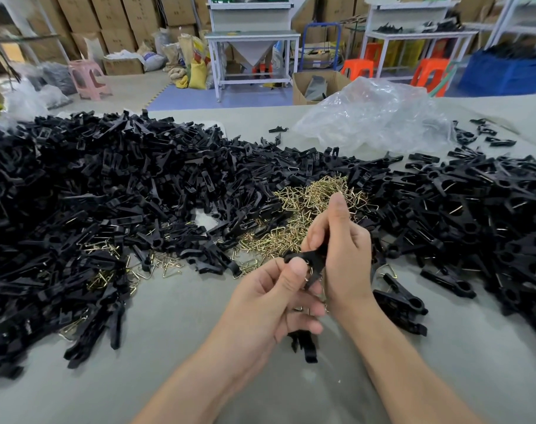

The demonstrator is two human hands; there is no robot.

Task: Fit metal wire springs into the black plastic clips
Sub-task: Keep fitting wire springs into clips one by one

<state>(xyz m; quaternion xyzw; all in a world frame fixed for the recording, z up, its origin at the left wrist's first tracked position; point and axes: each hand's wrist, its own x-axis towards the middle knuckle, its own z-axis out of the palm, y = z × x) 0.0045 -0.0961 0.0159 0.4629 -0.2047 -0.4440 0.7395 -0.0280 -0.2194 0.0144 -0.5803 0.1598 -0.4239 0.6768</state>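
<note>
Both my hands meet above the table's near middle around one black plastic clip (306, 260). My left hand (272, 304) grips the clip from below, thumb pressed on its top, and a bit of wire spring (309, 275) shows by that thumb. My right hand (340, 249) pinches the clip's upper end with curled fingers. More black clip parts (305, 344) stick out under my left palm. A heap of brass-coloured wire springs (300, 206) lies just beyond my hands.
A big pile of loose black clip halves (92, 194) covers the grey table (168, 347) on the left, and assembled clips (474, 215) lie on the right. A crumpled clear plastic bag (373, 117) sits at the back right. Cartons, stools and benches stand beyond.
</note>
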